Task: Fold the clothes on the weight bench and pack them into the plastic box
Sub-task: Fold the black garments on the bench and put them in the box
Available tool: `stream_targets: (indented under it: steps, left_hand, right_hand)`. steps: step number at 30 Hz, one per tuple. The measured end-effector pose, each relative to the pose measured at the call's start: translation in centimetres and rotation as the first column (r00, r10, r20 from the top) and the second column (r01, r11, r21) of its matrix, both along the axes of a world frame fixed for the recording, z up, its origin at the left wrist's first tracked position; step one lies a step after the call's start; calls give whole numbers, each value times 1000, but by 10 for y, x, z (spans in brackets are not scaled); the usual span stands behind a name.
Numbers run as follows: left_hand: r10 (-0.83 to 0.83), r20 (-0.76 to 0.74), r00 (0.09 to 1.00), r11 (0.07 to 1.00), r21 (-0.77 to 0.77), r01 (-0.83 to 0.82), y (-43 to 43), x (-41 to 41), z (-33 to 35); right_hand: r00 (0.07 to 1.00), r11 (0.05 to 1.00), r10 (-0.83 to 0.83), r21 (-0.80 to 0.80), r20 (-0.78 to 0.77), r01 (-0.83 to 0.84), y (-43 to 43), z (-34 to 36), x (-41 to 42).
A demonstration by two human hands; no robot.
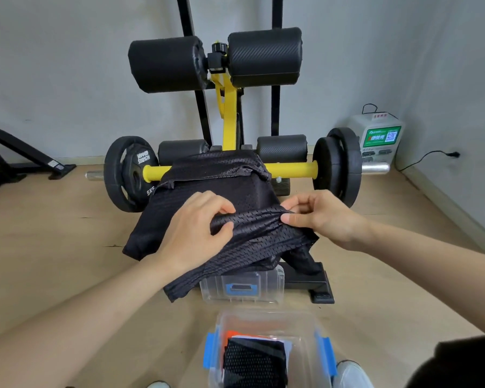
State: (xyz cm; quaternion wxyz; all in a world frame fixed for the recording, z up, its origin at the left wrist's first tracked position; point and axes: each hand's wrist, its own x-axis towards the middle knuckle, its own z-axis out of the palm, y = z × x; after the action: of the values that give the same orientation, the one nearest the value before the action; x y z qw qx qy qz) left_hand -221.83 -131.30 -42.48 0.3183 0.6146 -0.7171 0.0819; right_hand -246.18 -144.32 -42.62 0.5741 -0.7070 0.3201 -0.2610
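A black mesh garment point(207, 191) is draped over the pad of the weight bench point(311, 278), with its near edge hanging down off the bench end towards the floor. A raised fold across the garment's middle is gripped from both sides: it is pinched between thumb and curled fingers of the left hand point(193, 231), and its other end is pinched by the thumb and fingertips of the right hand point(325, 217). The clear plastic box point(305, 326), fitted with blue latches, is set on the wooden floor point(53, 233) just in front of the bench, nearest the camera. A folded black mesh piece point(254, 359) is already laid inside it, with an orange item point(230, 336) showing at its far left corner. Between box and bench a second clear plastic part point(241, 287) with a blue clasp is seen, partly covered by the hanging cloth; whether it is a lid cannot be told. Behind the garment, a yellow bar point(291, 169) is loaded with black weight plates point(123, 175) at both ends.
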Motion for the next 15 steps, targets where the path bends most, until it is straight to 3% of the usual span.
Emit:
stream_targets:
  steps: [4, 7, 9, 15]
  left_hand:
    - [-133, 220, 966, 991, 13, 133, -1, -28, -9]
    - [-116, 390, 914, 990, 116, 76, -4, -29, -24]
    - [-108, 467, 878, 992, 107, 65, -7, -22, -28]
    - [-185, 487, 854, 972, -38, 232, -19, -16, -26]
  right_hand:
    - [995, 996, -24, -84, -101, 15, -2, -3, -1]
    - [975, 989, -26, -147, -222, -7, -1, -12, -5]
    - [965, 987, -17, -160, -263, -26, 0, -19, -8]
    - [966, 995, 37, -82, -256, -60, -2, -19, -19]
